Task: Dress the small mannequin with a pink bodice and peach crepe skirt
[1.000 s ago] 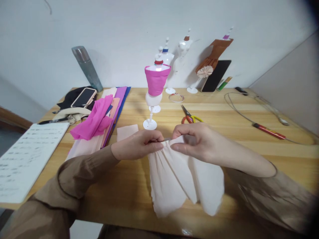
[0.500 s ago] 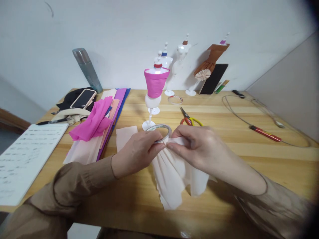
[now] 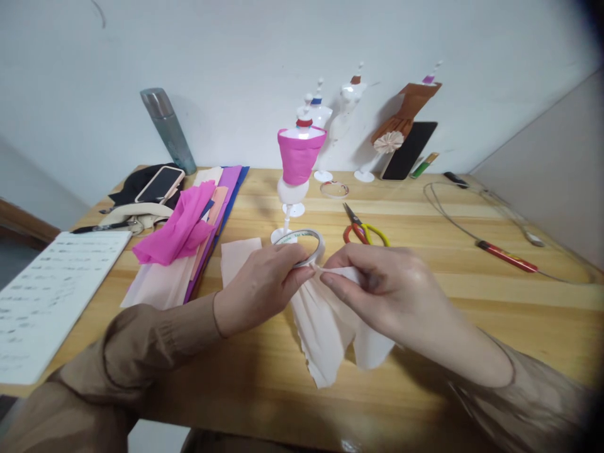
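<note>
My left hand (image 3: 264,280) is closed on a roll of tape (image 3: 319,245), thumb on its near edge. Pinched right beside it is the gathered top of a cream crepe paper piece (image 3: 323,340), which fans out in pleats down toward the table. My right hand (image 3: 396,286) is closed on the paper's right part, its thumb and forefinger close to the left fingertips. The exact contact between tape and paper is hidden by the fingers. Just beyond the hands stands a small white dress form wrapped in pink (image 3: 302,154). Scissors (image 3: 361,228) with red and yellow handles lie behind my right hand.
At the left are coloured crepe sheets (image 3: 226,195), a phone (image 3: 160,185), a flask (image 3: 167,129) and a written notebook (image 3: 56,296). More dress forms stand by the wall, one in a brown dress (image 3: 408,107). A red-handled corded tool (image 3: 506,255) lies right.
My right hand has shifted slightly right and down, pulling the paper's edge a little away from the left fingertips. The hanging pleats have swung up slightly. The left hand still grips the tape.
</note>
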The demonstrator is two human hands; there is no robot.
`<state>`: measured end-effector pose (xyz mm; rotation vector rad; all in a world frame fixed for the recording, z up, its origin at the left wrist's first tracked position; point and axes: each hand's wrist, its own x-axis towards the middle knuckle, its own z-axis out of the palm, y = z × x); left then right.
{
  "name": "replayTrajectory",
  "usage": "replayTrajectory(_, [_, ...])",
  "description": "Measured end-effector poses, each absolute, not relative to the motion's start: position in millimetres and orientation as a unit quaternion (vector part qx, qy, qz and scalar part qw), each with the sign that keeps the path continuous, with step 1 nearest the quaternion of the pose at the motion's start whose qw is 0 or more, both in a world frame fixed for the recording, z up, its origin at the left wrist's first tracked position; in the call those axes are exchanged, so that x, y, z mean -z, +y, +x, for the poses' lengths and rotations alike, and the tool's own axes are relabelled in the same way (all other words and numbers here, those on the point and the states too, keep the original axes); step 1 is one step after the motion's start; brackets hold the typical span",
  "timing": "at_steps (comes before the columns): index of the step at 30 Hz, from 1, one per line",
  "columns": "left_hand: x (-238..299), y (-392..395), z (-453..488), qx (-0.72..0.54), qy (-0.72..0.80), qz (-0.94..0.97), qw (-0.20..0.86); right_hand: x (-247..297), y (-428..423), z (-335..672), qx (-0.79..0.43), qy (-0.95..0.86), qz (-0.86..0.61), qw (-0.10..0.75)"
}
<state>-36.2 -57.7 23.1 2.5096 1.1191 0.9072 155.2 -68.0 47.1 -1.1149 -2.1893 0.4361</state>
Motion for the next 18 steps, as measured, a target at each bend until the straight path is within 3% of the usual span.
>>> replayTrajectory(9, [-22.5, -57.5, -36.8, -0.303, 0.376, 0.866, 0.127, -42.5, -60.6, 156.7, -0.276, -0.813, -0.407, 0.313])
replayTrajectory(18, [-23.1, -57.7, -37.1, -0.301, 0.373, 0.866, 0.141, -43.2, -60.0, 154.8, -0.304, -0.800, -0.406, 0.320])
